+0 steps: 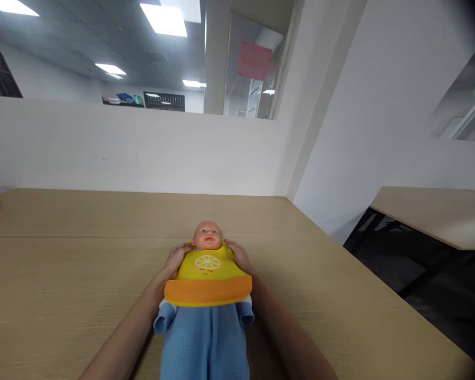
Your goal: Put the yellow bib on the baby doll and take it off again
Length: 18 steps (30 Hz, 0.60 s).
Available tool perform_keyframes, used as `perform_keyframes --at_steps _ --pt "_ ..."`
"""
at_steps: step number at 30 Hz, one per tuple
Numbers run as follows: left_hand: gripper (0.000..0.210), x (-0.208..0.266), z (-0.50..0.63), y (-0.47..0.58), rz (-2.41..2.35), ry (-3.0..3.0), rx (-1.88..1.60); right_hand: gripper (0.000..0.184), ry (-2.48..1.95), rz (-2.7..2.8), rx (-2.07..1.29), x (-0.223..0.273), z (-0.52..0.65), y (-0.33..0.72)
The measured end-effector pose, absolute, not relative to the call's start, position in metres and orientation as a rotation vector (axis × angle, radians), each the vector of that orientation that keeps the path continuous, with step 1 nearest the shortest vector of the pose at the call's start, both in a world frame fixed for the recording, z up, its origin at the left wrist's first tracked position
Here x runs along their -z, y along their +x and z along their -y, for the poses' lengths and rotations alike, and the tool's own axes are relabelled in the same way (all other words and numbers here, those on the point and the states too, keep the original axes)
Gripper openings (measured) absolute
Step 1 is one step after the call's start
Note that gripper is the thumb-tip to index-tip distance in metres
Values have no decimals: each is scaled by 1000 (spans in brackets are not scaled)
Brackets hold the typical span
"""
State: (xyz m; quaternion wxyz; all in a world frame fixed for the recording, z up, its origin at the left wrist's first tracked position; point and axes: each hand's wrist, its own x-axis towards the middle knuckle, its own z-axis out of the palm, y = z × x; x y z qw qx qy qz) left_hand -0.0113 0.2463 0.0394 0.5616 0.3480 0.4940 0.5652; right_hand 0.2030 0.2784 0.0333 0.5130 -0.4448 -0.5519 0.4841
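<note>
A baby doll (208, 236) in blue fleece clothes (206, 338) lies face up on the wooden table, head away from me. A yellow bib (206, 269) with a white citrus slice, a smiling face and an orange catch pocket (208, 290) covers its chest. At the left of the doll's neck, my left hand (178, 257) is closed on the bib's upper edge. My right hand (238, 254) grips the same edge on the opposite side. Fingertips of both hands are partly hidden behind the neck and bib.
The light wooden table (83, 285) has a seam running across it and meets a white low wall (142, 153) at the back. Farther right stands a second table (439, 214) with a dark frame, beyond a gap.
</note>
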Motion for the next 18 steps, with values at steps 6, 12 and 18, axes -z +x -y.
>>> perform_keyframes --at_steps 6,12,18 --pt "43 -52 -209 -8 -1159 768 -1338 23 -1036 1216 -1220 -32 -251 203" --pt "71 -57 -180 -10 -1076 766 -1295 22 -1045 1148 -1246 -37 -228 203" --pt "82 -49 -162 -20 -989 759 -1231 23 -1043 1176 -1280 -35 -214 204"
